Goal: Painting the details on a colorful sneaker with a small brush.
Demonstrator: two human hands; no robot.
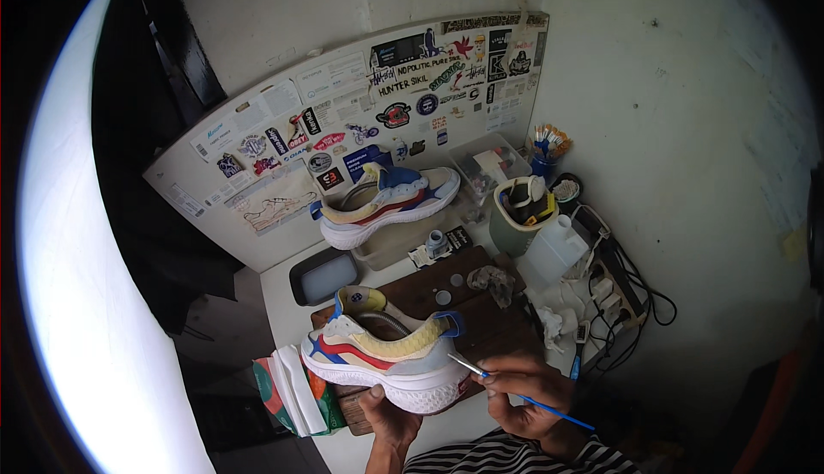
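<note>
In my left hand (pixel 388 418) rests a sneaker (pixel 378 362) with a white sole, red and blue stripes and a yellowish collar; the thumb lies against the sole's side and the other fingers are hidden beneath. My right hand (pixel 524 392) pinches a thin blue paintbrush (pixel 549 409). The brush tip reaches the grey heel panel, touching it or very close. The matching sneaker (pixel 390 205) sits farther back on a translucent box (pixel 390 246). A small open paint bottle (pixel 436 243) stands right of that box.
A dark wooden board (pixel 481 337) lies under the held sneaker, bearing small round lids and crumpled plastic. Left are a dark tray (pixel 323 276) and a tissue pack (pixel 296 392). Right stand a bin (pixel 519 216), a white jug (pixel 556 249), tangled cables (pixel 639 289) and a brush cup (pixel 542 163).
</note>
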